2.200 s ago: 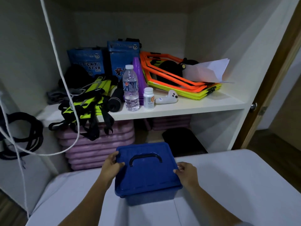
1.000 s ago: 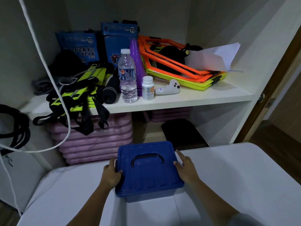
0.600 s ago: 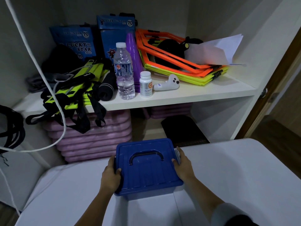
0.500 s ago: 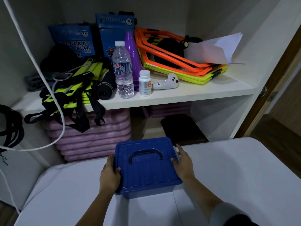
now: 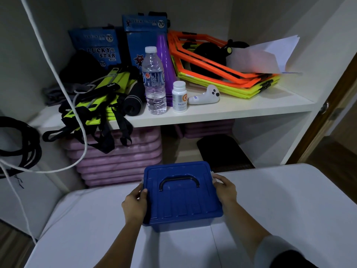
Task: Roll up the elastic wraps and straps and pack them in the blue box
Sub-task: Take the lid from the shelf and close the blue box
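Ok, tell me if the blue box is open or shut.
Shut: the lid lies flat over the blue box, covering it fully.

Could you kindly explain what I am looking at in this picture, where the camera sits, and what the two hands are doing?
There is no machine here. A person wears a camera on the head, so the picture looks forward and down at their own two bare hands. The left hand and the right hand grip opposite sides of the blue box. Its lid is on, and it stands on a white table. Behind it, a shelf holds yellow-and-black straps, a water bottle and a white pill bottle, among other gear.
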